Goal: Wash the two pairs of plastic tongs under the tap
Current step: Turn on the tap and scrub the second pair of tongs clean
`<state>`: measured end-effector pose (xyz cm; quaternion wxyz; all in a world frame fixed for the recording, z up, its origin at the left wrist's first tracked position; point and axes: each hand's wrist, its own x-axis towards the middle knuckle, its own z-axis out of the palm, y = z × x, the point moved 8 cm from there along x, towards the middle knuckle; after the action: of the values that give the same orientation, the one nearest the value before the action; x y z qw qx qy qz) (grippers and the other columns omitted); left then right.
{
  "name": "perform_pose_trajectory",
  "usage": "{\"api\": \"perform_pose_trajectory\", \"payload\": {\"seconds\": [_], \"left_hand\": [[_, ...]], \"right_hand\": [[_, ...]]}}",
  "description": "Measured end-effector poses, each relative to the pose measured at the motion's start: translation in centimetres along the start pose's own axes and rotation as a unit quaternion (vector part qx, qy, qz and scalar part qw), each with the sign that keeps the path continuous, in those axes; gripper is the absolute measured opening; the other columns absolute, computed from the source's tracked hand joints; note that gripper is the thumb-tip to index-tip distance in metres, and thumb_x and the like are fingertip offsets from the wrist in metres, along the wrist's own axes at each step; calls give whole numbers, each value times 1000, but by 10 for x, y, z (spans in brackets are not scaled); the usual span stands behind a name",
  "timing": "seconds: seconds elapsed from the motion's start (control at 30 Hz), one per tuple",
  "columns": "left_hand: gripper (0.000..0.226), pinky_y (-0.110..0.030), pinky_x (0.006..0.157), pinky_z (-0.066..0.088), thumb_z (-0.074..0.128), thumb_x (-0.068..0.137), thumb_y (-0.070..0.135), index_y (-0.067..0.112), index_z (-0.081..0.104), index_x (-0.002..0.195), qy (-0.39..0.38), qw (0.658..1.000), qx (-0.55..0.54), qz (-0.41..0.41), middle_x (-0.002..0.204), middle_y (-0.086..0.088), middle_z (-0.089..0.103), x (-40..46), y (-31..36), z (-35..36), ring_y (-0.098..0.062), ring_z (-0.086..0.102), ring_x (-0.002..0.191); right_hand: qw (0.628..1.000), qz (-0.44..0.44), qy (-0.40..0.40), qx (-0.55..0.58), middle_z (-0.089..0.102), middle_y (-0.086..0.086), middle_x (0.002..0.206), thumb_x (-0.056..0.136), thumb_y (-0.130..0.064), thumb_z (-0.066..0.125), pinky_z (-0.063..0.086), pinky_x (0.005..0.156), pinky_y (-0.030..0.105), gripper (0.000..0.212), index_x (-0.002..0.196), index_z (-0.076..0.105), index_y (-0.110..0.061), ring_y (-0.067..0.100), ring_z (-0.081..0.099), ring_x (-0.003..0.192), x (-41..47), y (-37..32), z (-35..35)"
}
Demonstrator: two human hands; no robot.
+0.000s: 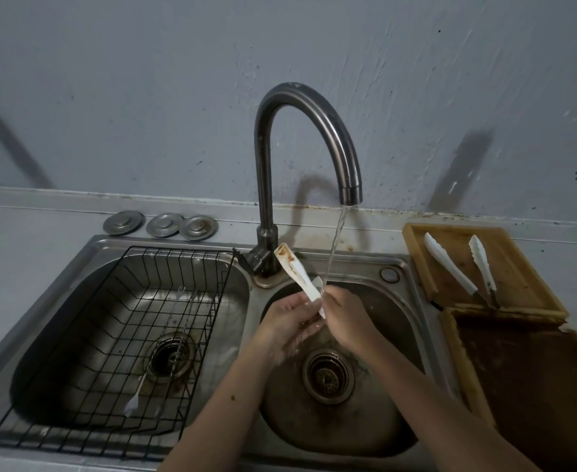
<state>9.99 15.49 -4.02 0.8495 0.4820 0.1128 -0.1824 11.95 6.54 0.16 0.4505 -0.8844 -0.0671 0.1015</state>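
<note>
Over the right sink bowl (392, 321) I hold a white plastic pair of tongs (295, 272); its raised tip is stained brown. My left hand (288, 318) grips its lower part, and my right hand (343, 313) is closed on the arm nearest the stream. Water (334, 247) runs from the curved tap (314, 107) onto the tongs and my fingers. The second white pair of tongs (460, 267) lies spread on a wooden tray (512, 264) to the right of the sink.
A black wire rack (116, 335) fills the left bowl and holds a thin metal utensil (159, 349). Three round metal sink plugs (164, 224) rest on the ledge behind it. A dark worn wooden board (532, 386) lies at the right front. The drain (328, 376) is open.
</note>
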Motion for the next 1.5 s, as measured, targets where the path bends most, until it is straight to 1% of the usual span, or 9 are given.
{"api": "perform_pose_trajectory", "payload": {"seconds": [0.23, 0.4, 0.57, 0.67, 0.87, 1.03, 1.13, 1.27, 1.5], "left_hand": [[25, -26, 48, 56, 49, 94, 13, 5, 68, 82, 15, 1000, 5, 24, 61, -9, 70, 1, 21, 12, -17, 65, 50], [33, -21, 36, 36, 43, 98, 24, 1, 65, 88, 17, 998, 46, 51, 41, -6, 50, 1, 36, 17, -15, 38, 32], [30, -27, 44, 38, 42, 97, 15, -8, 59, 103, 25, 996, 61, 55, 53, -11, 49, 3, 42, 22, -20, 40, 43], [26, -25, 42, 39, 43, 97, 12, -6, 60, 95, 15, 994, 87, 61, 55, -13, 49, 3, 42, 25, -22, 40, 49], [19, -24, 42, 40, 52, 92, 9, 1, 67, 99, 23, 997, 72, 34, 59, -11, 62, 1, 33, 22, -15, 46, 39], [13, -20, 48, 42, 66, 80, 0, 5, 69, 92, 16, 996, 79, 21, 72, -6, 71, 1, 19, 21, -15, 53, 54], [13, -25, 61, 52, 63, 86, 17, 15, 74, 81, -10, 996, 92, -12, 75, -3, 74, 0, 0, 24, -14, 66, 65], [36, -29, 64, 56, 46, 94, 40, 11, 68, 93, 27, 997, 48, -52, 77, -2, 76, 7, -15, 19, -12, 72, 70], [22, -29, 64, 59, 67, 82, 18, 6, 63, 100, 31, 990, 59, -128, 76, -4, 76, 1, -38, 14, -11, 73, 72]], "right_hand": [[995, -12, 57, 79, 56, 1, 52, 92, -13, 36, 38, 46, 21, 35, 62, 55, -17, 8, 52, 45, -3, -9, -16], [975, -24, -49, 217, 72, 8, 65, 91, -4, 41, 55, 59, 23, 26, 93, 67, -6, 19, 70, 64, -4, -13, -9], [991, -45, 17, 125, 74, 1, 68, 92, -22, 52, 59, 62, 33, 22, 81, 70, -15, 18, 72, 62, -1, -10, -21], [991, -63, 72, 96, 70, -2, 55, 95, -30, 45, 53, 54, 21, 34, 71, 67, -24, 9, 68, 54, -4, -13, -30], [985, -76, -17, 151, 72, 1, 64, 90, -10, 52, 56, 59, 31, 14, 100, 62, -12, 22, 70, 62, -10, -7, -19], [994, -89, 45, 55, 56, -12, 46, 94, -20, 47, 35, 38, 11, 27, 69, 52, -26, 0, 46, 37, -20, 1, -30], [992, -108, 68, 9, 49, -10, 49, 95, -18, 46, 35, 41, 9, 34, 64, 46, -32, -3, 46, 41, -30, 7, -35], [993, -91, 48, -53, 46, -10, 54, 95, -21, 46, 37, 46, 9, 38, 59, 41, -32, -4, 47, 46, -37, 18, -39], [991, -42, -23, -125, 47, -6, 56, 96, -27, 42, 31, 43, 14, 33, 63, 46, -20, 2, 39, 45, -37, 35, -35]]}}
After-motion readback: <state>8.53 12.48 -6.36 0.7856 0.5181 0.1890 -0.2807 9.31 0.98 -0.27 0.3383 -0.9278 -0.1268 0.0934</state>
